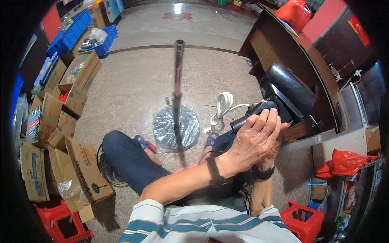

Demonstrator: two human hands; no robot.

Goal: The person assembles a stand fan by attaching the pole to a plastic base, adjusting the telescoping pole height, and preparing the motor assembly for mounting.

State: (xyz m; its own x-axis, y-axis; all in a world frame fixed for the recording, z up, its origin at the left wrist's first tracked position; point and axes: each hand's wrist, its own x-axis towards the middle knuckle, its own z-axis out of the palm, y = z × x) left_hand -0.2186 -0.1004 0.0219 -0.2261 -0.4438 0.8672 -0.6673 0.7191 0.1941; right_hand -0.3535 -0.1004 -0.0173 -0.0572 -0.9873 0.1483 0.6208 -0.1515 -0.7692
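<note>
A black fan motor head (289, 91), with a rounded housing and a short neck tube, rests over my right thigh. My left hand (257, 137) lies across its black joint, fingers bent and pressed together on it. Mostly hidden behind the left, my right hand (278, 139) grips the same part from the far side. A coiled white power cord (223, 107) runs from the motor head to the floor. Ahead of me a metal stand pole (177, 77) with a side knob stands upright on a round base (188, 131) wrapped in clear plastic.
Opened cardboard boxes (83, 170) and blue crates (73, 32) line the left side. A black wire fan grille (109, 170) leans by my left leg. To the right stand a wooden desk (279, 44), a red stool (302, 220) and red plastic bags (346, 162). Another red stool (63, 224) is at lower left.
</note>
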